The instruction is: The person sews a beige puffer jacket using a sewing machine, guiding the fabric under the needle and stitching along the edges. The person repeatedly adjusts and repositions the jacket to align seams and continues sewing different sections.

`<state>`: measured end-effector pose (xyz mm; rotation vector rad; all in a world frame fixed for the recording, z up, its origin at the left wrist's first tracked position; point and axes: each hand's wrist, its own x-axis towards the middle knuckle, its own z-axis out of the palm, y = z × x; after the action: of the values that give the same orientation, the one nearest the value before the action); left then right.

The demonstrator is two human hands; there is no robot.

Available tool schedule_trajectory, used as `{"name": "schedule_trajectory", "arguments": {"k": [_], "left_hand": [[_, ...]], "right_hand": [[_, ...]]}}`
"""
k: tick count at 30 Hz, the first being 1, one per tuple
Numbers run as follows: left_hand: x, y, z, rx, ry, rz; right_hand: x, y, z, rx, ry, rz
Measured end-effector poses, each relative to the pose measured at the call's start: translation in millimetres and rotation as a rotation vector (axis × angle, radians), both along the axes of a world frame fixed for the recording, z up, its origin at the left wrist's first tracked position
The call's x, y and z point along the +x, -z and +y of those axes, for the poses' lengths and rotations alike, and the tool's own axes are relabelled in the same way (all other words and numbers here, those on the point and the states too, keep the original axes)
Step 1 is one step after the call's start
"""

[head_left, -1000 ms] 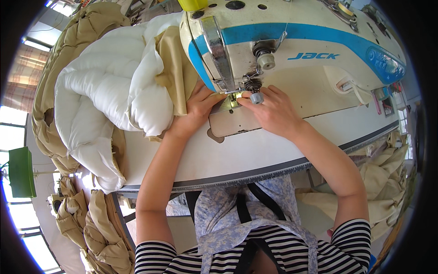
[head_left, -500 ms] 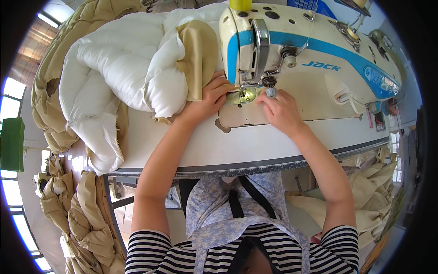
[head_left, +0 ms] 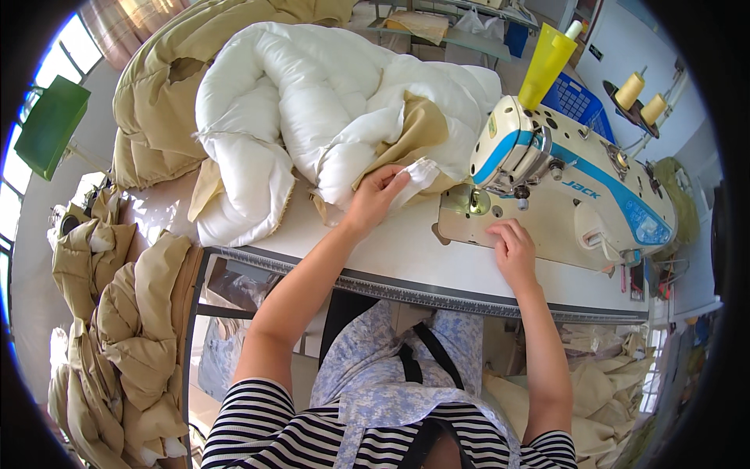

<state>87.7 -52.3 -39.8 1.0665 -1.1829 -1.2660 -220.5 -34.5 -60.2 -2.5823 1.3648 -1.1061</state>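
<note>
A: Locate the white padded garment.
B: Eleven o'clock, on the worktop. I judge it light, soft, slippery: hold seams. Left grip pinches a white flap; right grip curls, contents hidden.

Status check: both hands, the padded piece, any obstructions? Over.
Left hand pinching white fabric edge. Right hand curled over sewing machine bed, no item visible in it. White-and-tan padded piece bunched left of machine head. No obstruction visible between hands.

Bright windows line the left, beside a pinkish curtain.
</note>
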Motion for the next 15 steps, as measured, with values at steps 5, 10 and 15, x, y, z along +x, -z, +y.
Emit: {"name": "schedule_trajectory", "arguments": {"k": [5,10,15], "left_hand": [[7,-5,32,0.066,-0.040,0.316],[16,-13,54,0.025,-0.058,0.354],[47,-29,111,-0.027,0.124,0.116]], "right_hand": [[37,-3,23,0.376,-0.082,-0.377],[68,-7,24,0.748,-0.115,-0.753],[85,-22,-6,1.140,-0.176,-1.110]]}}
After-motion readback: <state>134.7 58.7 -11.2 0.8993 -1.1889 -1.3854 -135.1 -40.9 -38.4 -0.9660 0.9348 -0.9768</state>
